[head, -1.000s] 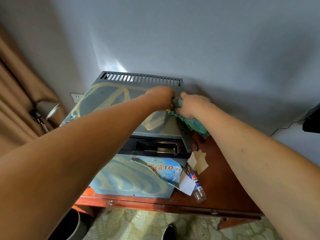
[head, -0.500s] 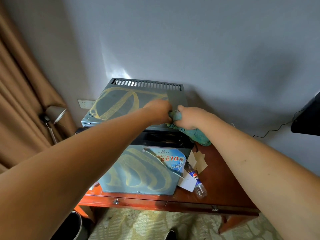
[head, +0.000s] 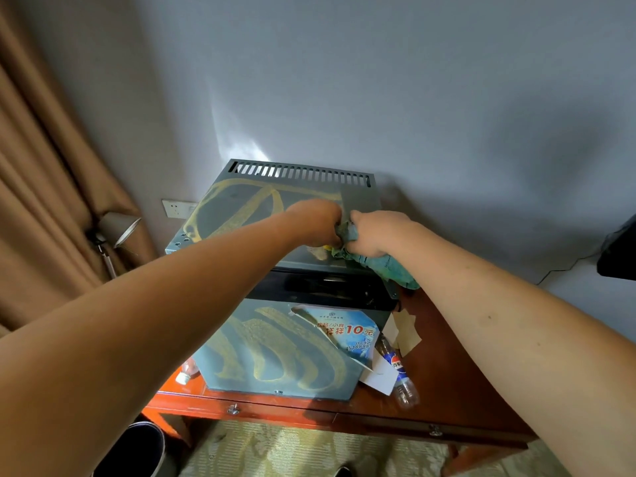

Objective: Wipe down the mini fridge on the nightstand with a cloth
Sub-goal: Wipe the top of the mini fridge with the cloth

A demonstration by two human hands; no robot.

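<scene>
A grey mini fridge [head: 358,197] stands on a red-brown wooden nightstand [head: 444,383] against the wall. Yellowish smear streaks cover its top and its door front. A green-blue cloth [head: 389,266] is bunched over the fridge's top front right corner, one end hanging down the right side. My left hand [head: 318,223] and my right hand [head: 377,232] meet there, both gripping the cloth. A blue price sticker [head: 347,330] peels off the door.
A plastic cola bottle [head: 399,370] and paper scraps [head: 406,330] lie on the nightstand right of the fridge. Another small bottle [head: 187,371] sits at its left. A lamp [head: 118,227], a wall socket [head: 177,208] and brown curtains are at left. A dark bin [head: 137,449] stands on the floor.
My view has pulled back and tilted, so the fridge sits lower in the frame. Both hands stay together on the cloth at the same corner of the fridge top.
</scene>
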